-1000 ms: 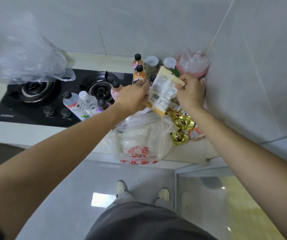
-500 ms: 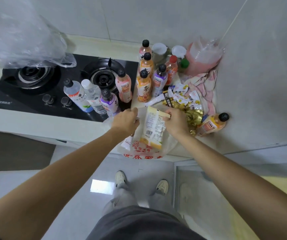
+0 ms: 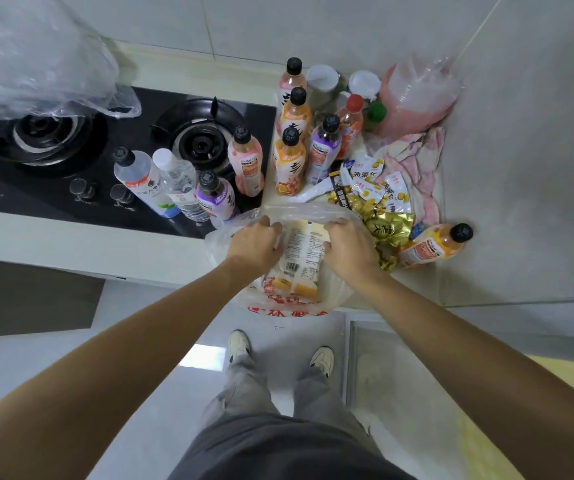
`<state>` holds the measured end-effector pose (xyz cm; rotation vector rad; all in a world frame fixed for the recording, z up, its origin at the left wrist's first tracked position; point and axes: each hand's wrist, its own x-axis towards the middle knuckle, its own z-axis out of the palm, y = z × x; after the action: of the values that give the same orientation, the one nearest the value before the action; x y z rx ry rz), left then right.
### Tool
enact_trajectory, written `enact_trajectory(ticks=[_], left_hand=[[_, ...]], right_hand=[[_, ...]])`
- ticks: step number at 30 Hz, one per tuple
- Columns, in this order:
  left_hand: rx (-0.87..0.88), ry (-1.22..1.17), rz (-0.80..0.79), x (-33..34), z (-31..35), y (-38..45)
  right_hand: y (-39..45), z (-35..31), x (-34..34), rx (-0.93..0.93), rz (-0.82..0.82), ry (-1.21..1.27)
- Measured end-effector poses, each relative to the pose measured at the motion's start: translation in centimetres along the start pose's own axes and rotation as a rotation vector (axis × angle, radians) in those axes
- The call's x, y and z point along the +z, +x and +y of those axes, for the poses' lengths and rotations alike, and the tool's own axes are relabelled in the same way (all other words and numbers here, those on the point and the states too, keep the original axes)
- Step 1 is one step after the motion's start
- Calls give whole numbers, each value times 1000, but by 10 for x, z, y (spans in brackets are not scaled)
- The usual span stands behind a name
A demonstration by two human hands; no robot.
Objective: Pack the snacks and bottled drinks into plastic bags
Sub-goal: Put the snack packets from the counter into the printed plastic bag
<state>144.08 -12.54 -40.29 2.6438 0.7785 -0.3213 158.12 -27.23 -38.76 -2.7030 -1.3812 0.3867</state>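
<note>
Head view: your left hand and right hand curl their fingers on the plastic bag mouth, it seems, at the counter edge, with the snack packet sitting inside between them.

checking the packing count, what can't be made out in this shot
Head view only:
- What else lies in the plastic bag: hidden by the snack packet, both hands and the cloudy film.
- Fingers of the left hand and right hand: curled out of sight over the bag's rim.
- Snack pile: packets overlap, so no exact count.
- Bottle labels: print too small to read.
</note>
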Motion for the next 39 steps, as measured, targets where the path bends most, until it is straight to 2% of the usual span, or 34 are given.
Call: enact_trajectory(ticks=[5, 7, 12, 14, 21, 26, 33, 39], left_hand=[[142, 161, -17, 8, 19, -4], [180, 188, -71, 18, 30, -5], [162, 213, -273, 49, 46, -2], [145, 224, -285, 57, 45, -1], [157, 267, -242, 65, 25, -10], [169, 276, -229, 62, 2, -18], [197, 258, -183, 54, -1, -19], [252, 137, 105, 19, 2, -6]], right_hand=[[-4, 19, 2, -143, 218, -95], [-4, 30, 6, -147, 180, -125], [-9, 47, 23, -120, -43, -53], [-13, 46, 30, -114, -98, -22], [-21, 24, 52, -127, -176, 27], [-20, 10, 59, -145, -169, 75], [-19, 21, 48, -177, 6, 173], [-3, 44, 28, -89, 207, 280]])
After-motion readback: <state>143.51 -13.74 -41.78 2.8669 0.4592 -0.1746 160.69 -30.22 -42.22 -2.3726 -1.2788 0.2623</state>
